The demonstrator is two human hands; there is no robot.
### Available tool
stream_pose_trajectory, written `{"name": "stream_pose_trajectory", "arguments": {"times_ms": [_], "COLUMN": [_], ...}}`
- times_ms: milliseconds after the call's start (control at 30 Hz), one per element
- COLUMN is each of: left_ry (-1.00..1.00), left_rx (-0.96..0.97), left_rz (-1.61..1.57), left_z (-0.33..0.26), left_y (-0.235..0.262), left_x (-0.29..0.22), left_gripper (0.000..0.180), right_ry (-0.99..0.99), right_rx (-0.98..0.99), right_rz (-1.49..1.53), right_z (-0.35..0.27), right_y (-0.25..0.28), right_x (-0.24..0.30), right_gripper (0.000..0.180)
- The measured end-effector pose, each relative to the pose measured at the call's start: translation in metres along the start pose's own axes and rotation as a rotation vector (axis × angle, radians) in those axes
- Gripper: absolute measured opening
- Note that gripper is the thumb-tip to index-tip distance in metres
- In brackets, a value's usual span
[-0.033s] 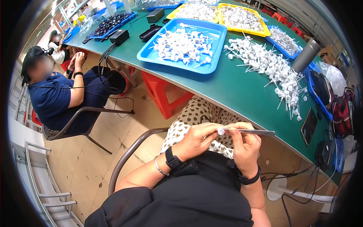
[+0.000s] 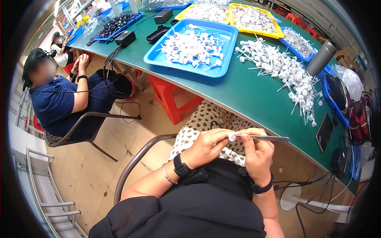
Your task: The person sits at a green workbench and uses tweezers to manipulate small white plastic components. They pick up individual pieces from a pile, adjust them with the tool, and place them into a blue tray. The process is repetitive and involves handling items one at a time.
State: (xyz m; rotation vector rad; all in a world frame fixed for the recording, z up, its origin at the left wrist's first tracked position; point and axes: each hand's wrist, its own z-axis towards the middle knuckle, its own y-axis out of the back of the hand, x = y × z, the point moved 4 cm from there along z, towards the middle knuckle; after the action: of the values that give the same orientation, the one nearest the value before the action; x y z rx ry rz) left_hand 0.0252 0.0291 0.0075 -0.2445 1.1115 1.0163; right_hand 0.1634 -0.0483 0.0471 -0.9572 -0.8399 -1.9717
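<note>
My left hand [image 2: 207,146] and my right hand [image 2: 257,154] meet over my lap, just below the edge of the green table [image 2: 246,97]. The left fingers pinch a small white plastic piece [image 2: 231,137]. The right hand grips a thin metal tool like tweezers [image 2: 265,138], lying level with its left end touching the white piece. Both wrists wear black bands, and the left also has a thin bracelet.
On the table are a blue tray [image 2: 224,70] of white plastic parts, a loose pile of the same parts [image 2: 287,71], yellow trays [image 2: 274,33], a metal flask [image 2: 321,58] and a phone [image 2: 324,133]. A co-worker [image 2: 59,101] sits at left. A red stool [image 2: 170,99] stands under the table.
</note>
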Motion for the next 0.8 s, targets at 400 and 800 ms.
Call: {"name": "stream_pose_trajectory", "arguments": {"times_ms": [400, 800], "left_ry": [0.008, 0.127], "left_rx": [0.007, 0.094], "left_rz": [0.071, -0.152], "left_z": [-0.002, 0.000], "left_y": [0.000, 0.005], "left_x": [0.001, 0.002], "left_gripper": [0.021, 0.020], "right_ry": [0.198, -0.177], "right_rx": [0.118, 0.017], "right_rz": [-0.235, 0.325], "right_z": [0.006, 0.005], "right_y": [-0.002, 0.009], "right_x": [0.017, 0.004], "right_gripper": [0.004, 0.011]}}
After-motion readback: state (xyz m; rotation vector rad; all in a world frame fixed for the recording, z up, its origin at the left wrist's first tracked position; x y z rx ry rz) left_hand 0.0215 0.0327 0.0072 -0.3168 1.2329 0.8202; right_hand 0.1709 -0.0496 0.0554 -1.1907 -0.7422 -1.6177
